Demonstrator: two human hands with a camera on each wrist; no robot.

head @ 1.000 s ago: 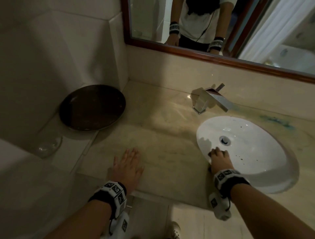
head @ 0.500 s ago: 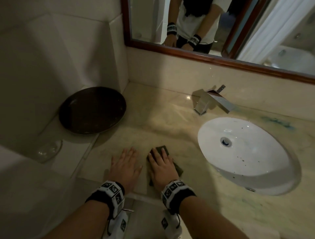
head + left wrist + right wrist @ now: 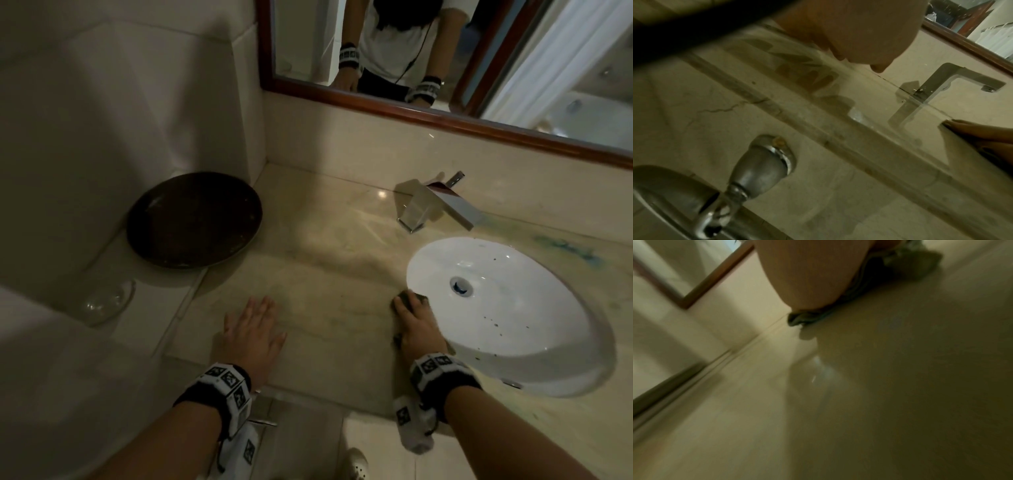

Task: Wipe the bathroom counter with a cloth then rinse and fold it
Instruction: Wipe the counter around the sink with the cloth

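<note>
Head view: the wiping step was in hand. The right hand (image 3: 416, 329) lay palm-down on the dark cloth (image 3: 409, 298), pressing it to the marble desk (image 3: 325, 291) right at the left rim of the white sink (image 3: 507, 363); its fingers looked flat over the cloth, a pressing grip and not a pinching one. The left hand (image 3: 251, 334) rested flat and spread on the desk near its front edge, holding nothing. A blue-green stain (image 3: 561, 248) showed on the desk behind the sink, to the right of the faucet (image 3: 435, 205), well apart from the cloth. Judging from that, the wiping was not finished: the next move called for carrying the cloth round the basin to that patch without dropping it in, and only afterwards rinsing at the faucet and folding. A dark round dish (image 3: 193, 219) sat in the left corner under the mirror (image 3: 445, 51). The wristbands bore black-and-white square marker patterns; no readable writing or brand.

Left wrist view: the left hand (image 3: 851, 30) lay with its fingers straight on the polished desk (image 3: 797, 105), empty. At the right edge the other hand's fingertips met the surface. No lettering on the faucet (image 3: 953, 81).

Right wrist view: blurred. The cloth (image 3: 869, 288) showed bunched beneath the right hand (image 3: 807, 272), flat against the desk (image 3: 879, 386). Nothing legible.
</note>
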